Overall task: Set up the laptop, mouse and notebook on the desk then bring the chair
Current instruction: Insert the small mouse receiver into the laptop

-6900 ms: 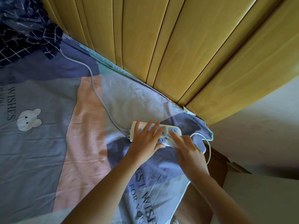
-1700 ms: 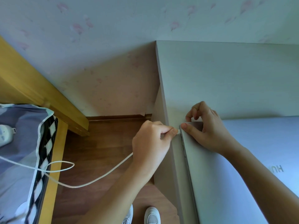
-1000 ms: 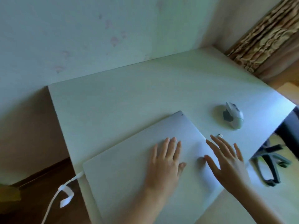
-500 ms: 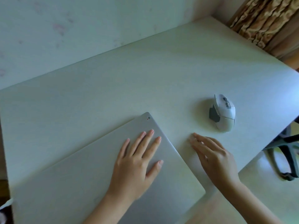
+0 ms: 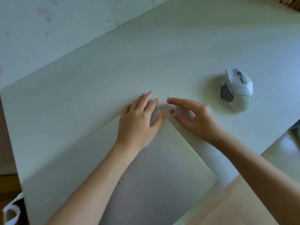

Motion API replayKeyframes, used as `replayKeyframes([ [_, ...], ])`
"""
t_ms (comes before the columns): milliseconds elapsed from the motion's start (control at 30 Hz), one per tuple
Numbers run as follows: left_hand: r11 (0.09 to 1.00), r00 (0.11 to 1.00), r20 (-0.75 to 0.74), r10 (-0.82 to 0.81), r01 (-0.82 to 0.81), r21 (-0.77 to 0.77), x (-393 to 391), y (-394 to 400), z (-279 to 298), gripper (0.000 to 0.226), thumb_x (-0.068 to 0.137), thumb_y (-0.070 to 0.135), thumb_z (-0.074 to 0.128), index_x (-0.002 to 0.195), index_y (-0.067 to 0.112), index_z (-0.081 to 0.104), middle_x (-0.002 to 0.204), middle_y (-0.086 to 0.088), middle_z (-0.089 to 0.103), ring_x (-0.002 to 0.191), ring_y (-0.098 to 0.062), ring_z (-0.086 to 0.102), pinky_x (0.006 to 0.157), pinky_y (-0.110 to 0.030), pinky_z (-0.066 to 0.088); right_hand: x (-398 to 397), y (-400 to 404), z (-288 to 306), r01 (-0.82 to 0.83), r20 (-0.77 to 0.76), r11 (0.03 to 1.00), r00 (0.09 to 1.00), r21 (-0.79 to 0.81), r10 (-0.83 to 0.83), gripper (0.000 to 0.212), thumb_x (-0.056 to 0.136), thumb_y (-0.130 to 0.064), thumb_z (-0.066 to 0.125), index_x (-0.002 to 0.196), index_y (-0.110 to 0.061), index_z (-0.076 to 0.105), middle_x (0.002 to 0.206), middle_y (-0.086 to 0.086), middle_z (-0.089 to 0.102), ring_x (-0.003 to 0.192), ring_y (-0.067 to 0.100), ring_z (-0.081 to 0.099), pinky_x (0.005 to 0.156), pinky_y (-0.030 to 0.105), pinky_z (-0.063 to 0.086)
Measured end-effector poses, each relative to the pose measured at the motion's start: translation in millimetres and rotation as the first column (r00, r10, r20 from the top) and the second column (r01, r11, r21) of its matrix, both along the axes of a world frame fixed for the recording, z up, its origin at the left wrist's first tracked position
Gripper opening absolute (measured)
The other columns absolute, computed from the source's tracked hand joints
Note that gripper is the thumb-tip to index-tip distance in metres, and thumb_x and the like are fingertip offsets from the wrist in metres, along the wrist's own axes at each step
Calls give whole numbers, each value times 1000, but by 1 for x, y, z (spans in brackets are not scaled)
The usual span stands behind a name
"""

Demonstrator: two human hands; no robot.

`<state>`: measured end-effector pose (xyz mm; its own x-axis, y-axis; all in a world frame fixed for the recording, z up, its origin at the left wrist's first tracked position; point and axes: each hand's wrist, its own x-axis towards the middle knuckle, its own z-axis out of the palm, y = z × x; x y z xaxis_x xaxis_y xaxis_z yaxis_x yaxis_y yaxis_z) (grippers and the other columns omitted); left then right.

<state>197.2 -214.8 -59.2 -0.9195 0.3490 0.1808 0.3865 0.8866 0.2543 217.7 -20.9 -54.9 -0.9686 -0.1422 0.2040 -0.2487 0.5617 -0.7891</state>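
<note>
Left hand (image 5: pixel 138 122), right hand (image 5: pixel 193 117) flat, fingers straight — on closed laptop (image 5: pixel 154 176)'s far corner.

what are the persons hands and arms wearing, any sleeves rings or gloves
Both forearms are bare as far as the frame shows, with no sleeves in view. The left hand and right hand wear no gloves, and no rings, watch or bracelet are visible.

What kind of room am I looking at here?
Probably a home room with a study corner: a pale desk against a papered wall, holding a closed laptop and a mouse.
</note>
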Motion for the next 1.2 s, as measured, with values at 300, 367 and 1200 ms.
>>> replayKeyframes([
  [300, 993, 998, -51, 25, -18, 116, -14, 1, 2, 33, 93, 38, 46, 106, 18, 67, 106, 1, 65, 98, -22, 61, 76, -35, 50, -3, -8, -17, 191, -93, 958, 980, 215, -175, 18, 79, -27, 72, 91, -14, 74, 113, -1, 65, 102, 21, 60, 79, 30, 49],
  [367, 990, 998, -60, 24, -16, 138, -13, 1, 2, 32, 93, 36, 45, 104, 17, 68, 100, -1, 64, 94, -23, 61, 73, -35, 51, -5, -7, -17, 172, -105, 962, 983, 213, -153, 11, 81, -22, 69, 87, -14, 75, 108, -1, 66, 100, 20, 60, 77, 29, 48],
  [1200, 808, 823, 234, 517, -559, 183, -41, 52, 35, 54, 96, 37, 40, 53, 4, 44, 50, -9, 53, 58, -31, 53, 52, -34, 36, -46, 6, 31, 151, 595, 771, 732, -618, 333, 11, 77, -1, 72, 88, -1, 71, 81, 15, 71, 76, 22, 70, 78, 25, 57],
])
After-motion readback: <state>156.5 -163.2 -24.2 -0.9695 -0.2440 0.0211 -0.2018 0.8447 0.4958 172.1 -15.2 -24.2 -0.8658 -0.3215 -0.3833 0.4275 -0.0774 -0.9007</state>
